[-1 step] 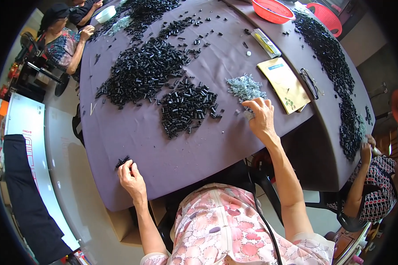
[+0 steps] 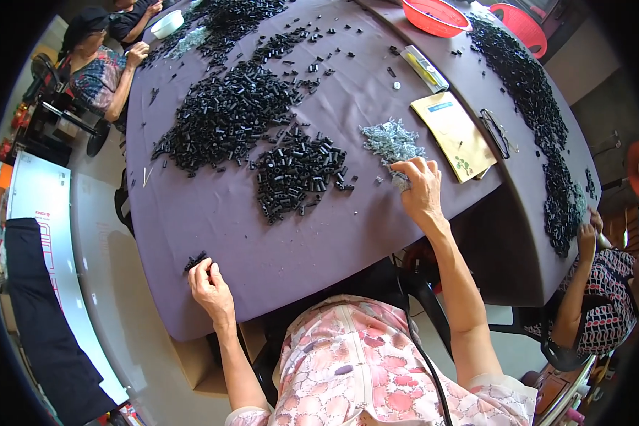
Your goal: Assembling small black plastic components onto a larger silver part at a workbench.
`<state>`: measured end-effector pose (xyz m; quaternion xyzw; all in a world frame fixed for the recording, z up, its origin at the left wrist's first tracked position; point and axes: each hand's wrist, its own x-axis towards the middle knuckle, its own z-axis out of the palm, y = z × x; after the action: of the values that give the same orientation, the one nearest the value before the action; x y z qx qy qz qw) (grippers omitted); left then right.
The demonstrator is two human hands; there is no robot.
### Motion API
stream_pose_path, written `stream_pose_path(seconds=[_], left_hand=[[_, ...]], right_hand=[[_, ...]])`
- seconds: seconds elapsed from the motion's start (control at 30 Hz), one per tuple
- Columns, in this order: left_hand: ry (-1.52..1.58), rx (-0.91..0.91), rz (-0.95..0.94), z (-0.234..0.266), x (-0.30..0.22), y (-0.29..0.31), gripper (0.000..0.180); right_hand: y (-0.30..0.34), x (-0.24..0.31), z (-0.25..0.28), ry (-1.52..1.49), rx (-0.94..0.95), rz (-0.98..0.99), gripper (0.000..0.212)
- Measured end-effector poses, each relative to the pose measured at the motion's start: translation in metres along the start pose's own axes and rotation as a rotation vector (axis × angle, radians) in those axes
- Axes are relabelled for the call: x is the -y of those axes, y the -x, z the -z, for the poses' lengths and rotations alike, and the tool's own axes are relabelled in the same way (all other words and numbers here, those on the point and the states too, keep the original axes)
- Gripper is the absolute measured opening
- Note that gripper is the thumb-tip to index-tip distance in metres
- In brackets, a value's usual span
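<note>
Translucent pieces [image 2: 392, 137], likely light, stiff and best pinched mid-length, lie toward the near-right corner of the table [image 2: 291, 248], the right hand [image 2: 422, 188] and left hand [image 2: 211, 291] both curled, any grip hidden.

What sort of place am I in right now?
Probably a shared workroom for handling little parts: a cloth-covered table bears heaps of black pieces and a pile of pale translucent pieces, and other people are around it with their hands at its edges.
</note>
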<state>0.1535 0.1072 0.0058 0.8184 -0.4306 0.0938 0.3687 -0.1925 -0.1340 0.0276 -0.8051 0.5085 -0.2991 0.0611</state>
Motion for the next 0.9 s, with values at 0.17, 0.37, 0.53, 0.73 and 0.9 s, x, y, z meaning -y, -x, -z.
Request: stream_pose_path(seconds=[0.17, 0.37, 0.53, 0.73, 0.9], left_hand=[[-0.022, 0.005, -0.06, 0.0, -0.002, 0.0, 0.016], [-0.189, -0.043, -0.095, 0.001, -0.007, -0.003, 0.033], [-0.254, -0.09, -0.16, 0.004, -0.009, -0.006, 0.04], [-0.138, -0.117, -0.194, 0.001, -0.031, 0.005, 0.033], [0.295, 0.191, -0.19, -0.022, -0.101, 0.013, 0.009]], right_hand=[[0.0, 0.014, -0.001, 0.022, 0.048, 0.103, 0.024], [-0.003, 0.023, -0.01, 0.097, 0.104, 0.057, 0.027], [0.003, 0.022, -0.016, 0.102, 0.142, 0.144, 0.027], [0.008, 0.018, -0.011, -0.012, 0.162, 0.23, 0.019], [0.006, 0.018, -0.008, -0.059, 0.222, 0.233, 0.028]])
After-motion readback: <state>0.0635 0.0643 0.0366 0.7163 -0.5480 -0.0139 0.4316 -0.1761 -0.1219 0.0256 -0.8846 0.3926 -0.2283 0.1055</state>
